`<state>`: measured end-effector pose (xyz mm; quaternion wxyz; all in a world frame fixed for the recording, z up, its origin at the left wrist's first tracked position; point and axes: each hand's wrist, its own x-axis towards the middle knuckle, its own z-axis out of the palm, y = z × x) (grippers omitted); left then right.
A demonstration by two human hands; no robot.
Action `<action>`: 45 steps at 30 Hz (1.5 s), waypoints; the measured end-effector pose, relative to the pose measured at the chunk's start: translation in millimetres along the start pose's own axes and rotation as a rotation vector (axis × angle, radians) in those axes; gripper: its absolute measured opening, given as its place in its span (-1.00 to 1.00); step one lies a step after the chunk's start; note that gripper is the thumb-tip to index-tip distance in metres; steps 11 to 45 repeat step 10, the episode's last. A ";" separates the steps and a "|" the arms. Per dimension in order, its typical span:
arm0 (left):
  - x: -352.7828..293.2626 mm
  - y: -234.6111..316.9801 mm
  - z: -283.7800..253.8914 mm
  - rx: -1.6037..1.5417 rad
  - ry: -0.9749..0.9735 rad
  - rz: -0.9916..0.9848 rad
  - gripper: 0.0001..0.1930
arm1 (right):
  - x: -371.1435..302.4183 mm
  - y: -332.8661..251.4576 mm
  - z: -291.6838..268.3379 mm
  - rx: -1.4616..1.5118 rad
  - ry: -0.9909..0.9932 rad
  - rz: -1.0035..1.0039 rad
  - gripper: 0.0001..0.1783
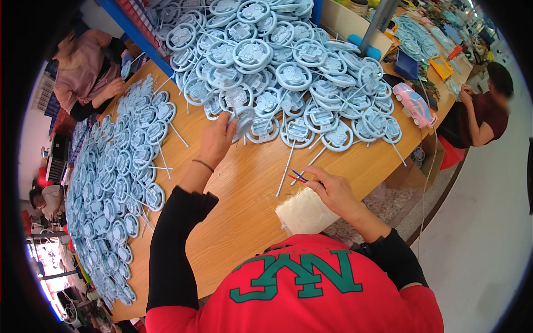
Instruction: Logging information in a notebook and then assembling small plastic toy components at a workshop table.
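My left hand (215, 140) is closed on a light-blue plastic wheel-shaped piece (243, 122), blurred, at the near edge of a large heap. The heap (252, 53) is made of similar ring-shaped pieces, many with thin sticks or leads hanging from them. On the right, my right hand (335, 191) pinches a thin red and blue forked item (298, 176); whether it is wires or a small tool I cannot tell. Just below that hand, a cream-white pad or packet (304, 213) lies at the table's near edge.
A second spread of light-blue pieces (111, 188) covers the wooden table's (222, 222) left side. Beyond the heap's right end sits a pink and blue toy car (413, 104), near a dark-blue bin (407, 65). One person (83, 69) works at left, another (483, 116) sits at right.
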<state>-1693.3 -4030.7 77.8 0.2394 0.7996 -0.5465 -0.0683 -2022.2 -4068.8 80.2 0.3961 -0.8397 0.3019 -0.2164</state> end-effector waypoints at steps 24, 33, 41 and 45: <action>-76.7 40.8 -5.4 -0.788 -0.388 -0.267 -0.72 | 7.2 -10.9 4.3 -0.323 -0.168 -0.385 -0.43; -76.7 40.8 -5.4 -0.788 -0.388 -0.267 -0.72 | 7.2 -10.9 4.3 -0.323 -0.168 -0.385 -0.43; -76.7 40.8 -5.4 -0.788 -0.388 -0.267 -0.72 | 7.2 -10.9 4.3 -0.323 -0.168 -0.385 -0.43; -76.7 40.8 -5.4 -0.788 -0.388 -0.267 -0.72 | 7.2 -10.9 4.3 -0.323 -0.168 -0.385 -0.43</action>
